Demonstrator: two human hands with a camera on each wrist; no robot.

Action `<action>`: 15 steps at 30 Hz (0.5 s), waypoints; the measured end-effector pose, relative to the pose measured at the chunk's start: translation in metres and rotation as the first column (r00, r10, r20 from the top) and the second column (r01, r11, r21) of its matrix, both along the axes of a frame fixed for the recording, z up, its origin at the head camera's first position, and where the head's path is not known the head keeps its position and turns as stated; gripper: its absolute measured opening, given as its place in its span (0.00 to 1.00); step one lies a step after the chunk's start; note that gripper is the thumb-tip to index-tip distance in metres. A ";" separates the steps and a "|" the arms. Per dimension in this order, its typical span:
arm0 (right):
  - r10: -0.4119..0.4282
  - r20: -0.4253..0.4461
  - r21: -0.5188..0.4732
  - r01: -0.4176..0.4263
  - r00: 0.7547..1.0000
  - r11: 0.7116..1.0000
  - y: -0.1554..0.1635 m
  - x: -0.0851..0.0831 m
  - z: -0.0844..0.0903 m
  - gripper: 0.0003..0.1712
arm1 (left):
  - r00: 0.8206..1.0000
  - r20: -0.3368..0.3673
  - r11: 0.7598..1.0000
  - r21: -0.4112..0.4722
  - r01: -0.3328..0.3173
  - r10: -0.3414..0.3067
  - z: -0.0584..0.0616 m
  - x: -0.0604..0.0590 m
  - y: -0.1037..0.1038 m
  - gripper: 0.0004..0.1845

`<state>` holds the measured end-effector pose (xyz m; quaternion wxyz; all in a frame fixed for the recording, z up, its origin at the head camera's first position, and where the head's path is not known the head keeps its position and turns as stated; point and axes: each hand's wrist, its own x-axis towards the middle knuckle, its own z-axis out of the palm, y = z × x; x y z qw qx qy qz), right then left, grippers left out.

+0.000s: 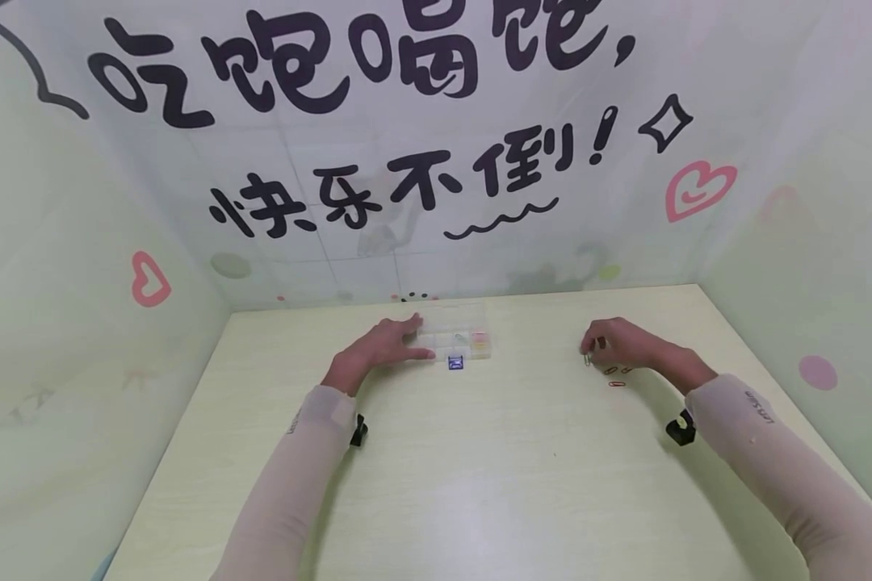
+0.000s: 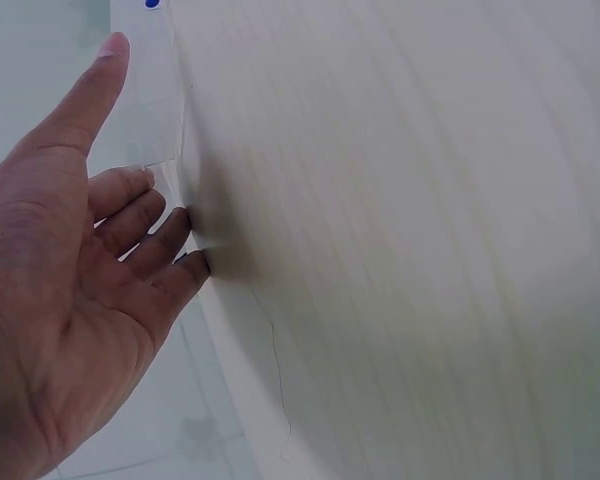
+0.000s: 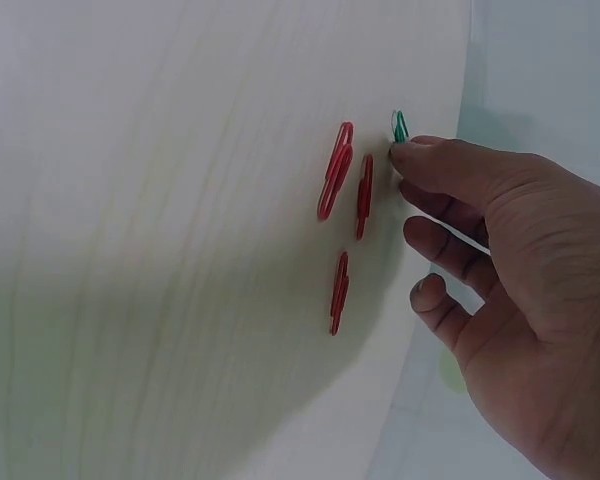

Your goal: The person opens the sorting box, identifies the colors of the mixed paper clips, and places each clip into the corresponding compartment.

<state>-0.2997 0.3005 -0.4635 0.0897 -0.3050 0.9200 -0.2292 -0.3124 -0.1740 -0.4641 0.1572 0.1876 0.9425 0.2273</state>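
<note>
A clear plastic compartment box (image 1: 443, 343) lies at the back of the table, its clear lid (image 1: 454, 315) tilted back behind it. My left hand (image 1: 385, 343) rests at the box's left end, the thumb along the front and the relaxed fingers by the far side. In the left wrist view the fingertips touch near the box's edge. My right hand (image 1: 621, 343) pinches a green paper clip (image 3: 400, 127) between thumb and forefinger, low over the table. Close to that hand lie several red paper clips (image 3: 364, 197), one (image 1: 617, 384) nearer the front.
A small blue patterned piece (image 1: 455, 363) sits at the box's front edge. Pink and yellowish bits (image 1: 480, 339) show in a right-hand compartment. The pale wooden table (image 1: 465, 468) ends at a printed wall sheet (image 1: 407, 266) behind, with more sheeting on both sides.
</note>
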 end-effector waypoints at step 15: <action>0.038 0.046 -0.047 -0.036 0.998 0.998 -0.007 0.006 -0.001 0.05 | 1.000 0.002 1.000 -0.016 0.001 -0.001 0.003 0.002 0.002 0.53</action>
